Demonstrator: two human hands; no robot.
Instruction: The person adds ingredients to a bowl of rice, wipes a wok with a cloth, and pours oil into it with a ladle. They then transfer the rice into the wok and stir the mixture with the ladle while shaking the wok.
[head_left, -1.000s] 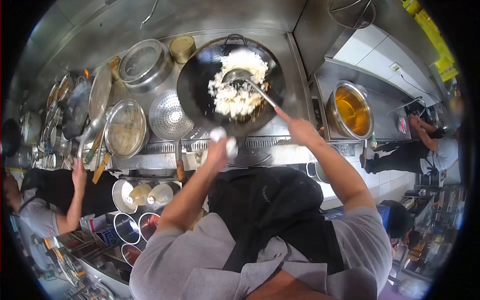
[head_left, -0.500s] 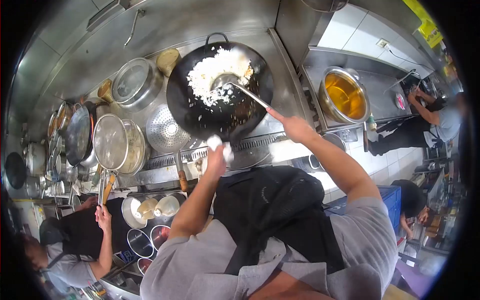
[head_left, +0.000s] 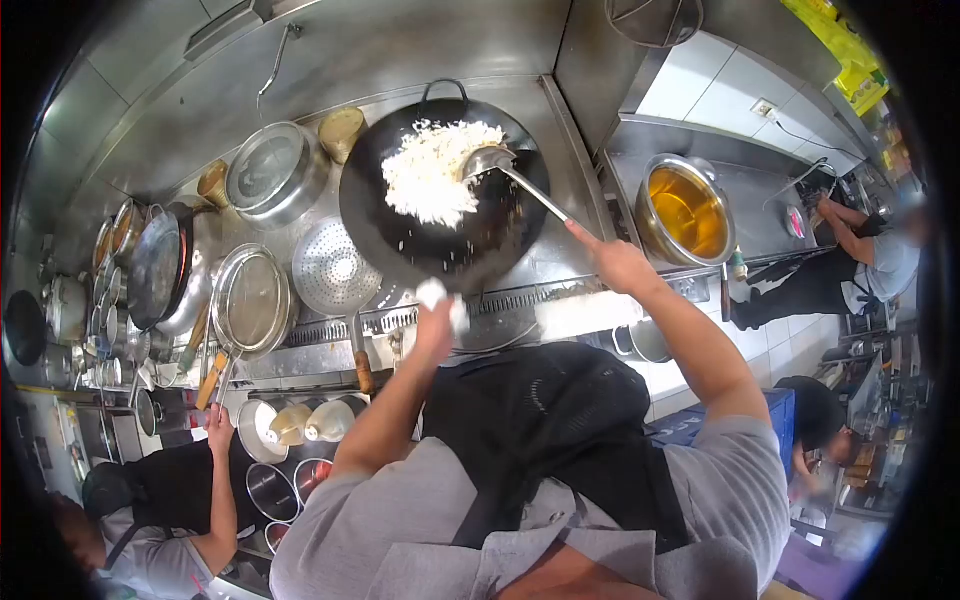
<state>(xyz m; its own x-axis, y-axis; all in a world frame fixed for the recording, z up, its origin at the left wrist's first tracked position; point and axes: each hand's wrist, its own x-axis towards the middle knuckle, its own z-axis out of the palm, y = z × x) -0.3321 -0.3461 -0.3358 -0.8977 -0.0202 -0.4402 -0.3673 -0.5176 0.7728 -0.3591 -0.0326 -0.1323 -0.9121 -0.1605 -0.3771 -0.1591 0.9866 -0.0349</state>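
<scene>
A black wok [head_left: 500,235] stands on the stove, its loop handle at the far side. White rice [head_left: 430,175] fills its far left half, with loose grains scattered on the bare near side. My right hand [head_left: 622,268] is closed round the long handle of a metal ladle [head_left: 488,160], index finger along the shaft. The ladle's bowl touches the rice at its right edge. At the wok's near rim, my left hand [head_left: 433,328] is closed on a bunched white cloth [head_left: 432,293]. The cloth partly hides the rim and my fingers.
Left of the wok lie a perforated skimmer [head_left: 340,265], a lidded metal pot [head_left: 270,175] and a mesh strainer [head_left: 255,300] held by another person's hand [head_left: 220,430]. A metal pot of amber liquid [head_left: 688,212] stands on the right. Another person [head_left: 880,250] is at the far right.
The ladle's bowl has moved right, and my right hand has shifted right and slightly nearer. The rice sits in a more compact heap. The other person's strainer has come down onto the bowl below.
</scene>
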